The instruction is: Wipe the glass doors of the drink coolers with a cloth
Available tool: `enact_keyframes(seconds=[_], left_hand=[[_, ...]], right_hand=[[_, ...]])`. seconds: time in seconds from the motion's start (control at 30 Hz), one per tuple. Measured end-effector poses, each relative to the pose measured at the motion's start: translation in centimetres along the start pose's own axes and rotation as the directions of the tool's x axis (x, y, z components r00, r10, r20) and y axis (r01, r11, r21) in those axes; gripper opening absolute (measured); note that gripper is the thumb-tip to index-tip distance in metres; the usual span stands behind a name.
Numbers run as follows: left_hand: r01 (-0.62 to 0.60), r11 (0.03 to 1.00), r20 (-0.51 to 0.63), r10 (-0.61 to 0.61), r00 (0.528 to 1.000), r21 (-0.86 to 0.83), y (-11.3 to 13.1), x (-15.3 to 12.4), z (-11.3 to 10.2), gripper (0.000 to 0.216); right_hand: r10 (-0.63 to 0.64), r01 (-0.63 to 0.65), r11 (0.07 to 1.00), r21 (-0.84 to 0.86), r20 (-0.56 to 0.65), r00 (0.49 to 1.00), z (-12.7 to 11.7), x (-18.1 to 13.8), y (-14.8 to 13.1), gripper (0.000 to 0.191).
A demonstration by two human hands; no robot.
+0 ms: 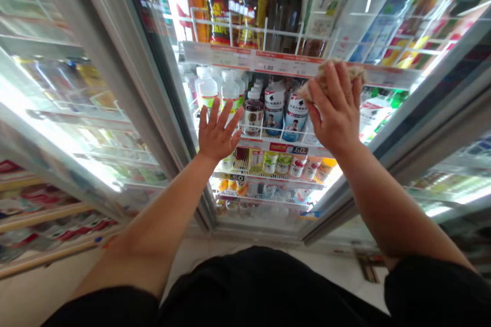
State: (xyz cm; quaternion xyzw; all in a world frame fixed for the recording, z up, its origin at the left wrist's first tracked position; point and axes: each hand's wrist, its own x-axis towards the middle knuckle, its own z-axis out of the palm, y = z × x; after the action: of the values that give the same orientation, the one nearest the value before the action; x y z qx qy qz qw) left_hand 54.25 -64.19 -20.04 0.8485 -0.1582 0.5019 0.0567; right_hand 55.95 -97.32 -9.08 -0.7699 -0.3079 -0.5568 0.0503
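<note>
I face a glass door (215,20) of a drinks cooler. My left hand (218,132) lies flat against the glass with its fingers spread, near the door's left frame. My right hand (337,107) presses a crumpled beige cloth (355,72) on the glass higher up and to the right, with the fingers laid over the cloth. Behind the glass stand rows of bottles (274,104) on white wire shelves with price strips (268,61).
Grey metal door frames (126,87) run on both sides, and the neighbouring cooler doors (57,112) reflect bright light. Small cups and jars (284,163) fill the lower shelves. A pale tiled floor (215,250) lies below, and my dark clothing fills the bottom edge.
</note>
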Motion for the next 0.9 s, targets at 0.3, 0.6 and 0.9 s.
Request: enact_keyframes(seconds=[0.3, 0.6, 0.9], left_hand=[[0.043, 0.999, -0.010, -0.043, 0.999, -0.003, 0.3, -0.1, -0.2, 0.057], [0.025, 1.000, 0.006, -0.025, 1.000, 0.014, 0.2, -0.3, -0.3, 0.057], [-0.006, 1.000, -0.016, 0.006, 1.000, 0.015, -0.1, -0.3, 0.0, 0.055]], right_hand=[[0.209, -0.215, 0.976, 0.011, -0.300, 0.931, 0.4, -0.6, 2.2, 0.052], [0.096, -0.098, 0.995, 0.004, -0.230, 0.968, -0.7, -1.0, 4.5, 0.050], [-0.011, 0.017, 0.999, 0.051, -0.127, 0.992, 2.5, -7.2, -0.8, 0.060]])
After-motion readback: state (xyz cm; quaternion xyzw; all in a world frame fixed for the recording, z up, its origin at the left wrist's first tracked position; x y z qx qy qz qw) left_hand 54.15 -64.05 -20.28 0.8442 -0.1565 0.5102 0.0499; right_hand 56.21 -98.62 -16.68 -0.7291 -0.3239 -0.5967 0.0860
